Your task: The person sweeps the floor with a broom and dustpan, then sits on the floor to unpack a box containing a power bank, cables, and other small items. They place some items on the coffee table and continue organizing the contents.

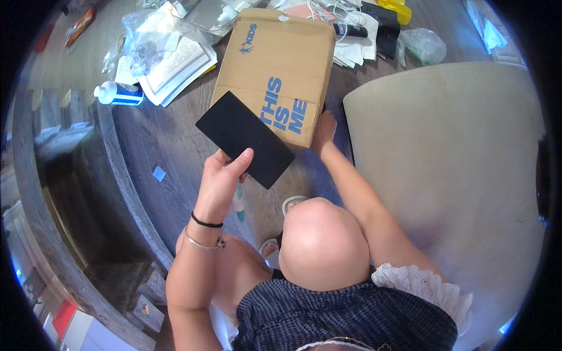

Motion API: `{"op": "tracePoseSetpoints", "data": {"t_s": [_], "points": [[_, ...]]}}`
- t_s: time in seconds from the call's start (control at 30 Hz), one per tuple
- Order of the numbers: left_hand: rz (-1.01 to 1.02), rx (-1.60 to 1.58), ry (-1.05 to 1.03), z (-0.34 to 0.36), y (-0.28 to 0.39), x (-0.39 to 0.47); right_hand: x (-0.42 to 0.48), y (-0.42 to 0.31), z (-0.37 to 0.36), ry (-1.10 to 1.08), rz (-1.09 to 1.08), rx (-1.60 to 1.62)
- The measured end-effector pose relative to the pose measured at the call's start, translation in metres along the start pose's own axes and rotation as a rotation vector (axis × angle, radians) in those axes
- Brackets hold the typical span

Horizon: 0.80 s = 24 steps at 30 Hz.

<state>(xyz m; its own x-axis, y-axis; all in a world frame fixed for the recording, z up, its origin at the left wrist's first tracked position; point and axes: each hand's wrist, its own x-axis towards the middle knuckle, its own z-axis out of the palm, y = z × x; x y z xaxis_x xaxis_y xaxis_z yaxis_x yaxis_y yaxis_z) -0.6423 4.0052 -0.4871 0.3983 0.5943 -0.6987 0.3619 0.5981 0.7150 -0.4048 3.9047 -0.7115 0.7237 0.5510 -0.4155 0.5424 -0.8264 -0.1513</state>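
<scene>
My left hand (226,175) grips a flat black rectangular item (246,138) by its lower edge, the thumb on top of it. The item's upper part overlaps a brown cardboard box (276,57) with blue printing. Low on the box's right side is my right hand (324,127); its fingers are partly hidden and I cannot tell whether it grips the box. A white and teal object (239,204) shows just below my left hand, partly covered by it.
Stacked papers (175,72) with plastic bags and a white bottle (119,93) lie left of the box. More papers (360,44), a black tube and a clear plastic bag (423,46) are beyond it. A beige upholstered seat (443,166) stands at right, and a blue square (159,173) lies at left.
</scene>
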Motion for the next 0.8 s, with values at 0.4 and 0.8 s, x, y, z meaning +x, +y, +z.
{"op": "tracePoseSetpoints", "data": {"t_s": [0.4,0.8], "points": [[0.303,-0.657,-0.587,0.024,0.052,-0.093,-0.189,0.037,-0.090,-0.675,0.175,1.222],[-0.016,-0.618,-0.330,0.002,0.076,-0.324,-0.343,-0.088,-0.401,-1.069,0.032,1.463]]}}
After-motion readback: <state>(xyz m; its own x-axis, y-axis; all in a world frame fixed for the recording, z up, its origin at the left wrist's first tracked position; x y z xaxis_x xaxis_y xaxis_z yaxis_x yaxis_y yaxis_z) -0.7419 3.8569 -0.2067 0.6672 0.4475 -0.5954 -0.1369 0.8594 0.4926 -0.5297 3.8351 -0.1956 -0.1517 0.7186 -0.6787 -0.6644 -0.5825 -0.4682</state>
